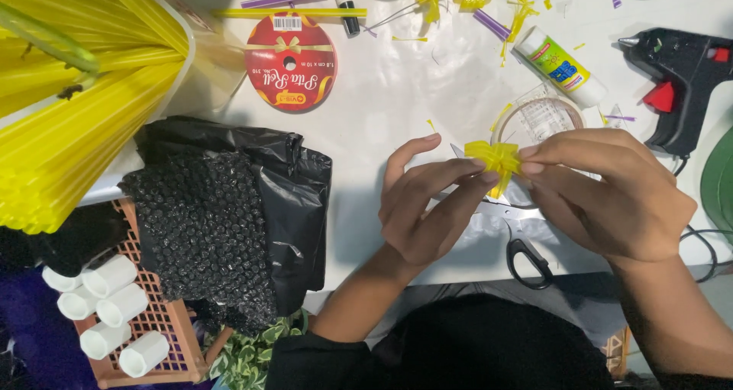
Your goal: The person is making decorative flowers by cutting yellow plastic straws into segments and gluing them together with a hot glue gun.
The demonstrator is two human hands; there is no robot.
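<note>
Yellow ribbon bow [496, 159]: pinched between both hands, just above the white surface [412, 92], over a clear roll of tape [544, 117].
Left hand [424, 207]: fingers pressed together on the bow's left side, index and middle tips touching it, thumb raised apart.
Right hand [611, 195]: grip closed on the bow's right side, thumb and forefinger tips meeting at its centre.
Scissors [527, 260]: black handles showing below the hands, near the surface edge; blades mostly hidden, possibly under the left fingers.
Glue gun [683, 77]: black, lying right of the hands, well apart from the bow.
Glue stick [559, 67]: lying tilted, just above the tape roll.
Red ribbon spool [292, 62]: flat on the surface, upper left of the hands.
Black plastic bag [252, 199]: bunched left of the left hand.
Yellow straws [69, 100]: thick bundle at far left.
Basket [164, 329]: orange, lower left, holding white rolls [114, 306].
</note>
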